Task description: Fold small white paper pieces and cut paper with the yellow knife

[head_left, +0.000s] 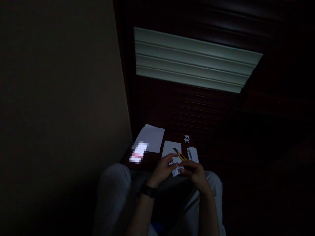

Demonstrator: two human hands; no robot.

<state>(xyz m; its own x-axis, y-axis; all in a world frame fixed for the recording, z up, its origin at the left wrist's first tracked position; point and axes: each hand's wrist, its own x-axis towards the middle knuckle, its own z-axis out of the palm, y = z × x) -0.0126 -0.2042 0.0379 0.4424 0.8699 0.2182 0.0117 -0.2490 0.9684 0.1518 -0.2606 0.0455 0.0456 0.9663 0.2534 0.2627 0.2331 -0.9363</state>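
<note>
Over the near edge of the worktop [154, 160], the left hand [161, 168] and right hand [196, 173] pinch a small paper piece [176, 172] between their fingertips, while just beyond it a yellow cutter [181, 156] slants lengthwise, blade end toward the far left corner, handle nearer the right hand.

A broad black watch-like band [148, 190] circles the person's left wrist [154, 181]; the forearms [209, 209] are bare, above pale greyish fabric trousers [114, 183].
</note>
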